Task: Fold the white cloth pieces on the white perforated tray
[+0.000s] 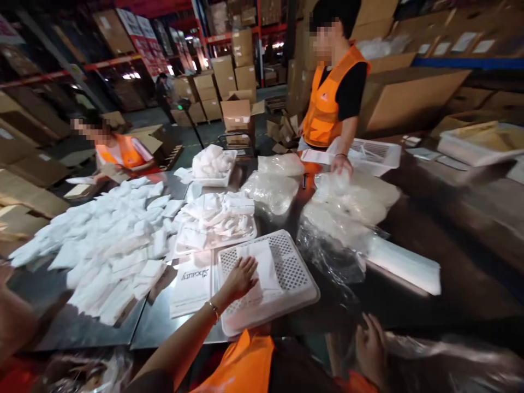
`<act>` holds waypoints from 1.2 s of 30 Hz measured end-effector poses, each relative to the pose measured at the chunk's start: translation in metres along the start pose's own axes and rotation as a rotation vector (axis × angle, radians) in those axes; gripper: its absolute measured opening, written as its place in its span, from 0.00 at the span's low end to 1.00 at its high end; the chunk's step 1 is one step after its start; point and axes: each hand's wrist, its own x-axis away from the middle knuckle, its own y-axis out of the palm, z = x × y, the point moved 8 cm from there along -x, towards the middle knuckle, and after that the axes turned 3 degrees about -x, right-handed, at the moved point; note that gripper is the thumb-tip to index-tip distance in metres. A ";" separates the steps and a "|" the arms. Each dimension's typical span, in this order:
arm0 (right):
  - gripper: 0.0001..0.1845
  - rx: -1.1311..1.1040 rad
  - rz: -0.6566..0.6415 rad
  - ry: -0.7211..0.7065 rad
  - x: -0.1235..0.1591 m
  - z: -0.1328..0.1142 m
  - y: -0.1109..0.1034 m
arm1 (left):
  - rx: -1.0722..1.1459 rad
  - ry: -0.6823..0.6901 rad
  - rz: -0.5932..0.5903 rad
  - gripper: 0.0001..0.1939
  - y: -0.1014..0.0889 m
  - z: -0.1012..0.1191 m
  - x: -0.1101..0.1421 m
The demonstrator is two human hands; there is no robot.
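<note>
Head view: steel table (409, 305) (warehouse shelving (36, 76) behind)

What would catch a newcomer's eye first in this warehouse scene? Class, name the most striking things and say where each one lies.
The sprawling heap of white folded packets covers the left of the grey metal table. Near the front edge, the left hand rests flat on a white packet inside the white perforated plastic tray, while the right hand touches a crinkled clear plastic bag at bottom right. Across the table, a person in a bright orange vest handles clear plastic bags.
</note>
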 end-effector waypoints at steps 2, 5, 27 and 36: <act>0.15 0.045 -0.173 -0.290 -0.019 -0.053 0.063 | 0.019 0.001 0.018 0.27 0.002 0.003 0.001; 0.21 0.055 -0.685 -0.769 -0.021 -0.142 0.172 | 0.056 -0.019 0.047 0.28 0.003 0.007 0.002; 0.31 -0.036 -1.369 -1.386 -0.044 -0.133 0.228 | 0.307 0.206 0.210 0.20 0.002 0.032 0.025; 0.19 -0.036 -0.932 -1.687 -0.036 -0.123 0.218 | 0.643 -0.003 0.232 0.33 0.003 0.010 0.032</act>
